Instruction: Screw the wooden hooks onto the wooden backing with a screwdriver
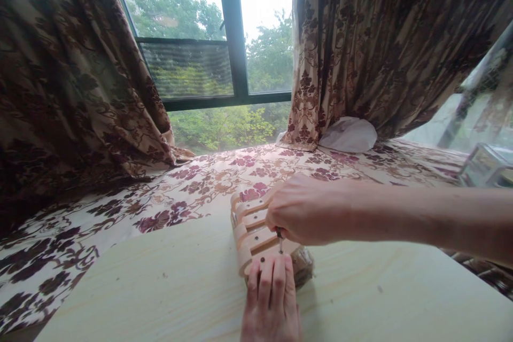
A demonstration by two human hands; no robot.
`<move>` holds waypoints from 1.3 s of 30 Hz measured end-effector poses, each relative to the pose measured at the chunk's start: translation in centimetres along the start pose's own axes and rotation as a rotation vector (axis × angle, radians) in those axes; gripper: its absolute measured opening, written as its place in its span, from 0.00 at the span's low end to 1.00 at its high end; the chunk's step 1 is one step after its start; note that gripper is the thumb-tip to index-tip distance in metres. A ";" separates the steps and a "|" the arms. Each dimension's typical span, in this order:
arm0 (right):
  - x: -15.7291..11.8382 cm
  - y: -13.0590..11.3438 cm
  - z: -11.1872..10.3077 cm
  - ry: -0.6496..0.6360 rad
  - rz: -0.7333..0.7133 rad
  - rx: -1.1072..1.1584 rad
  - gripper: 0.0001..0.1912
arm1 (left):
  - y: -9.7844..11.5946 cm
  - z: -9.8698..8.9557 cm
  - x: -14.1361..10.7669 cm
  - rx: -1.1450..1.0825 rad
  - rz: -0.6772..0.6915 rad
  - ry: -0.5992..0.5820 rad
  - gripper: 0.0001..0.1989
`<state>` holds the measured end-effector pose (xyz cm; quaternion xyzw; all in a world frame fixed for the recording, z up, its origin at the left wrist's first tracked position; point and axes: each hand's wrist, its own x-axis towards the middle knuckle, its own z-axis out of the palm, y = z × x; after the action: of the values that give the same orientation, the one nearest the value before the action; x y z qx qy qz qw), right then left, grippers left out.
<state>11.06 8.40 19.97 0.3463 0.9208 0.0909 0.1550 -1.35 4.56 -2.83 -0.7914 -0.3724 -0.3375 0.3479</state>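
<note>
A light wooden slatted frame (256,240) with rounded ends and dark screw heads lies on a pale wood-grain board. My right hand (298,208) is closed around a small screwdriver (280,245). Its handle is mostly hidden in my fist, and its thin metal shaft points down at the near slat. Bent over the near end of the frame, my left hand (272,296) grips it with fingers side by side, close to the screwdriver's tip. Crinkled clear plastic (303,266) shows at the frame's right side; what it wraps is hidden.
The pale board (160,283) rests on a flowered cloth (216,181). Behind are a window (236,64) and patterned curtains (352,37). A white bundle (348,134) sits by the right curtain, and a clear box (484,165) stands at the far right.
</note>
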 end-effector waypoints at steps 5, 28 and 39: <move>0.3 0.1 0.5 0.037 -0.067 0.018 0.05 | 0.0 -0.1 -0.1 -0.006 -0.001 -0.008 0.24; -0.1 0.8 0.8 0.007 0.031 0.050 0.10 | -0.2 -0.3 0.3 -0.026 -0.015 0.021 0.21; -0.6 1.8 0.8 -0.031 0.147 0.089 0.13 | -0.2 -0.4 0.3 -0.033 -0.009 0.010 0.23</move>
<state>12.88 9.39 19.90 0.4208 0.8935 0.0554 0.1467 -1.44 4.46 -2.36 -0.7937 -0.3684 -0.3492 0.3353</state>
